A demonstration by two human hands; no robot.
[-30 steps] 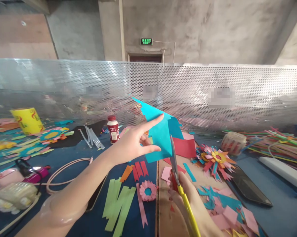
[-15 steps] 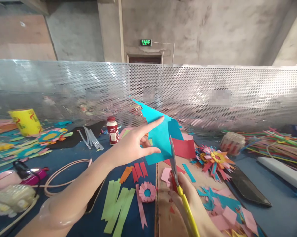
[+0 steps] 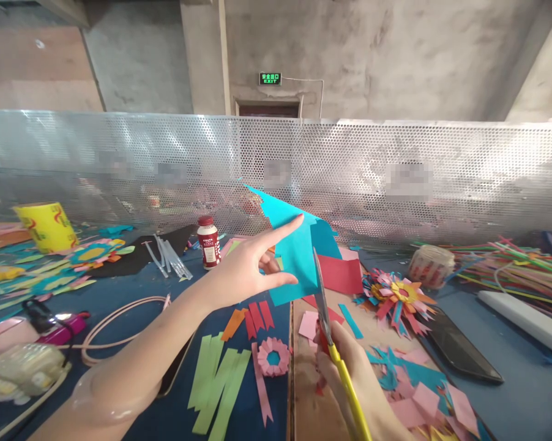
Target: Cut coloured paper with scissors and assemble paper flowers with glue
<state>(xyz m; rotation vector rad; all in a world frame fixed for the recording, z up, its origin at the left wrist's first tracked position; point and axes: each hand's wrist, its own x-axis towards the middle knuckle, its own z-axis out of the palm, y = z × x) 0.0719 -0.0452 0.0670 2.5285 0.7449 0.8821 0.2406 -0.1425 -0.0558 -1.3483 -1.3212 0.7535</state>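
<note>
My left hand [image 3: 269, 263] grips a sheet of blue paper [image 3: 298, 251] in the air above the table. Its index finger and thumb lie along the sheet's front, while the other fingers curl behind. Scissors [image 3: 338, 349] with yellow-and-red handles are held in my right hand [image 3: 349, 373], blades pointing up. The blades are at the right part of the blue sheet, which has an uneven, notched edge. Beneath the hands lie green paper strips [image 3: 223, 386], small red strips [image 3: 260, 317], a pink paper ring [image 3: 274, 357] and a notched pink strip [image 3: 262, 386].
A bottle with a red cap [image 3: 208, 242] and a yellow roll [image 3: 47, 226] stand to the left. Rightward are a paper flower [image 3: 399, 294], a dark phone [image 3: 464, 349], a white power strip [image 3: 528, 321] and paper scraps [image 3: 423, 398]. A perforated metal panel [image 3: 372, 153] borders the back.
The scissor blades have shifted slightly up and left along the blue sheet. My left hand keeps nearly the same hold on the paper.
</note>
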